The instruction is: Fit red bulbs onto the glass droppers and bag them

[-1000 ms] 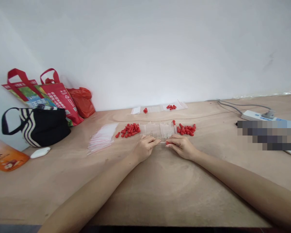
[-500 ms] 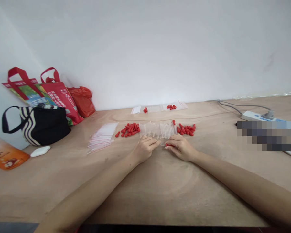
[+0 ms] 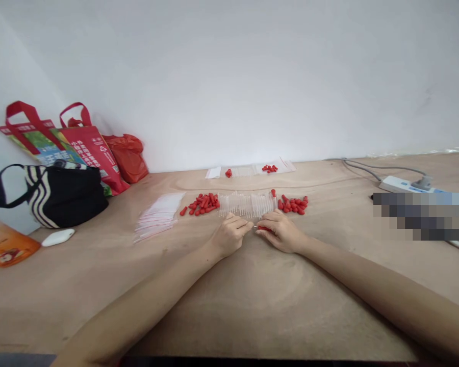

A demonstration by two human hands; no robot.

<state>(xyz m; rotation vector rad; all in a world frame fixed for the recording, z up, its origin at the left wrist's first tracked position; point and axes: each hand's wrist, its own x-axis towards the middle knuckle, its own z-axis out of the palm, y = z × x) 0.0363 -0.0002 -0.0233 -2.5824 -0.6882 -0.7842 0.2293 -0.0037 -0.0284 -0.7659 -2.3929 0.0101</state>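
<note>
A pale, plain wall [image 3: 252,81] stands behind a light brown wooden worktop [image 3: 283,300]. The thing being held is a thin clear tube [image 3: 255,227] with a soft red cap [image 3: 264,229] at its right end. Only a tiny bit of the tube shows, shiny and see-through, in the small gap between the two hands. The red cap is bright, and the fingers hide part of it. The tube points left and right, with its long side going across from one hand to the other, and it looks almost flat. The cap end points to the right.

The left hand [image 3: 231,235] is closed in a pinch on the tube. The right hand [image 3: 282,232] is closed around the red cap. Both are near the middle of the worktop, just on the near side of a row of clear tubes [image 3: 248,205]. Those tubes lie side by side and point away from the person, so the held one goes crossways to them. A heap of red caps [image 3: 203,204] is at the left of the row, and a second red heap [image 3: 294,205] is at the right.
</note>
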